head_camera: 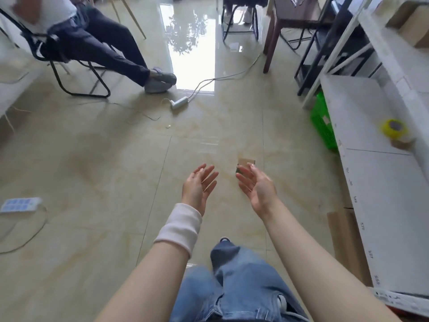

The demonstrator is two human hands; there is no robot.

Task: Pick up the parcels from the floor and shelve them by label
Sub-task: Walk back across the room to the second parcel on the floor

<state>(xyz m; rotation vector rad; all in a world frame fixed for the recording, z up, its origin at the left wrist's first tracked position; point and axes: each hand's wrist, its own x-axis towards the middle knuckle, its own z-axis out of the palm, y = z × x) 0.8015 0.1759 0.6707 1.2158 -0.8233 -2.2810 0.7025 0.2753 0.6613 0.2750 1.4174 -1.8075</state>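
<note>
A small brown cardboard parcel (246, 162) lies on the tiled floor just beyond the fingertips of my right hand (256, 188), which partly covers it. My left hand (199, 185) hovers a little to the left of it. Both hands are empty, palms facing each other, fingers spread. The white shelf unit (376, 173) stands at the right, its lower board carrying small number labels along the front edge. More brown boxes (415, 26) sit on an upper shelf at the top right.
A person sits on a black chair (76, 73) at the upper left, feet stretched out. Power strips (179, 102) (21, 204) and cables lie on the floor. A green crate (323, 123), yellow tape roll (393, 128), flat cardboard (348, 242) and dark table legs (271, 40) are at the right.
</note>
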